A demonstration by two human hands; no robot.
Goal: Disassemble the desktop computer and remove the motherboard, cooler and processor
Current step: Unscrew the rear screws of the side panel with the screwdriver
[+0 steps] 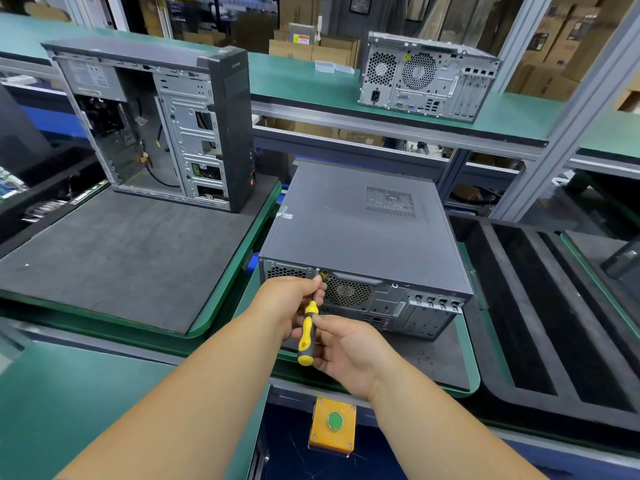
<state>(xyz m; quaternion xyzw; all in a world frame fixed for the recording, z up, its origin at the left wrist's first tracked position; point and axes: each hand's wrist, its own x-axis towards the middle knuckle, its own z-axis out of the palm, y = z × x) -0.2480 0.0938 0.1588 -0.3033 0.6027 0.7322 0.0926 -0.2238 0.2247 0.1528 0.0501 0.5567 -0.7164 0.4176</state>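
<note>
While the side cover of the computer remains on, I judge the task to be at its very start. The computer lies flat on the table, dead centre, its rear panel facing me at 6 o'clock. The left hand pinches the shaft of a yellow-handled screwdriver, guiding the tip to a screw at the panel's upper edge, at 11 o'clock on that panel. The right hand has its grip curled round the handle. Whether the screw is loosened I cannot tell. The cover, motherboard, cooler and processor are all still to come out; none shows. A second, opened case stands at 10 o'clock, a third on the shelf at 1 o'clock.
</note>
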